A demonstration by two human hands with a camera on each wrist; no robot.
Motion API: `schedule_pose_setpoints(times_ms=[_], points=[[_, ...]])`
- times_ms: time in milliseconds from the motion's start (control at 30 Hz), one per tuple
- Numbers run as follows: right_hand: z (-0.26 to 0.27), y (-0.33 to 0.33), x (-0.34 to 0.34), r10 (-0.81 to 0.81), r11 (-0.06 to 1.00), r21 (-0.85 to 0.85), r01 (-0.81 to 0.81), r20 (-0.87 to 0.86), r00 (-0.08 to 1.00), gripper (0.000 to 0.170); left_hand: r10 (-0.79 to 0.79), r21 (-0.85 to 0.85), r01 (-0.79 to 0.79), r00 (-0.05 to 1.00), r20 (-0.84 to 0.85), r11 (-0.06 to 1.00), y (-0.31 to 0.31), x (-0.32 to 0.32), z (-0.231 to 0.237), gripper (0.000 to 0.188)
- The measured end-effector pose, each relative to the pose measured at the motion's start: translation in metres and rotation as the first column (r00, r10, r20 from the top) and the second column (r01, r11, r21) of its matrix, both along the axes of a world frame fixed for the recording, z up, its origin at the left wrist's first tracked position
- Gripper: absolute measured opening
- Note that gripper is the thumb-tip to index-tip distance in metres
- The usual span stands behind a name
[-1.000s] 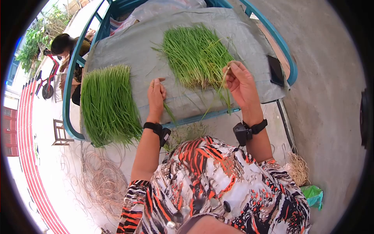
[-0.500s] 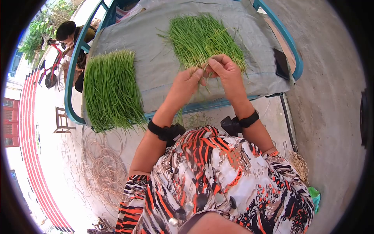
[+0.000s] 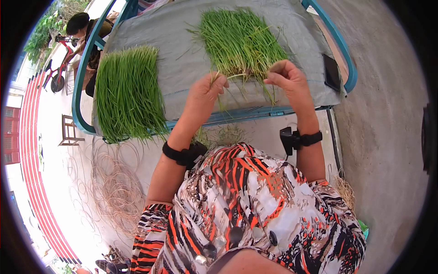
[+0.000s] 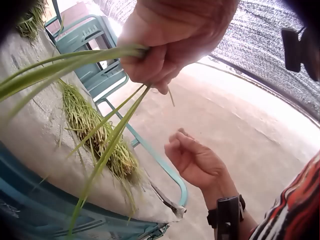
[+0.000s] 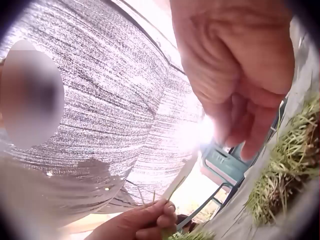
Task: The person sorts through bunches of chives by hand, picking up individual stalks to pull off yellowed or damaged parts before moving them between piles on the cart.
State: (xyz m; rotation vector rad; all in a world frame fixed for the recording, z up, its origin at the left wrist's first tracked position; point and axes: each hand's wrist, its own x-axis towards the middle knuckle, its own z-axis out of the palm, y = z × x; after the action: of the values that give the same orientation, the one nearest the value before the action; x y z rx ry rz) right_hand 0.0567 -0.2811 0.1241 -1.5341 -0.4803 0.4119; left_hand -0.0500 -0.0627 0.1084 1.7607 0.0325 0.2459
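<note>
One green bundle is lying at the left of the grey sheet. The left hand is pinching a few loose stalks. A second bundle is resting just beyond. The right hand is hovering with bent fingers, its grip unclear; a black phone is lying farthest right.

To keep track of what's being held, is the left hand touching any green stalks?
Touching. The left wrist view shows the left hand with curled fingers pinching green stalks.
</note>
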Motion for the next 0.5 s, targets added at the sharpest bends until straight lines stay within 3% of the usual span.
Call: schedule_pose_setpoints(times_ms=[67, 167, 200, 300, 400, 500], points=[[0.005, -0.014, -0.002, 0.142, 0.975, -0.175, -0.137, 0.015, 0.990, 0.013, 0.024, -0.012, -0.024, 0.998, -0.066, 1.000, 0.001, -0.004, 0.008, 0.025], [0.003, -0.007, -0.023, 0.355, 0.828, -0.425, -0.365, -0.106, 0.929, 0.022, 0.012, 0.008, -0.011, 0.999, -0.044, 1.000, 0.001, -0.003, 0.010, 0.025], [0.004, 0.000, -0.032, 0.283, 0.875, -0.432, -0.219, 0.090, 0.955, 0.028, 0.009, 0.015, -0.008, 0.999, -0.050, 1.000, 0.000, -0.003, 0.011, 0.025], [0.001, 0.023, -0.038, 0.050, 0.992, -0.115, -0.045, 0.037, 0.998, 0.027, -0.016, 0.038, 0.018, 0.998, -0.059, 0.999, -0.006, -0.003, 0.009, 0.026], [0.005, 0.035, -0.040, 0.030, 0.998, -0.064, -0.018, 0.181, 0.983, 0.020, -0.046, 0.035, 0.048, 0.997, -0.068, 0.998, -0.015, -0.003, 0.004, 0.026], [0.007, 0.036, -0.040, 0.066, 0.996, -0.063, -0.055, 0.180, 0.982, 0.016, -0.082, 0.000, 0.083, 0.986, -0.147, 0.997, -0.022, -0.006, 0.010, 0.027]])
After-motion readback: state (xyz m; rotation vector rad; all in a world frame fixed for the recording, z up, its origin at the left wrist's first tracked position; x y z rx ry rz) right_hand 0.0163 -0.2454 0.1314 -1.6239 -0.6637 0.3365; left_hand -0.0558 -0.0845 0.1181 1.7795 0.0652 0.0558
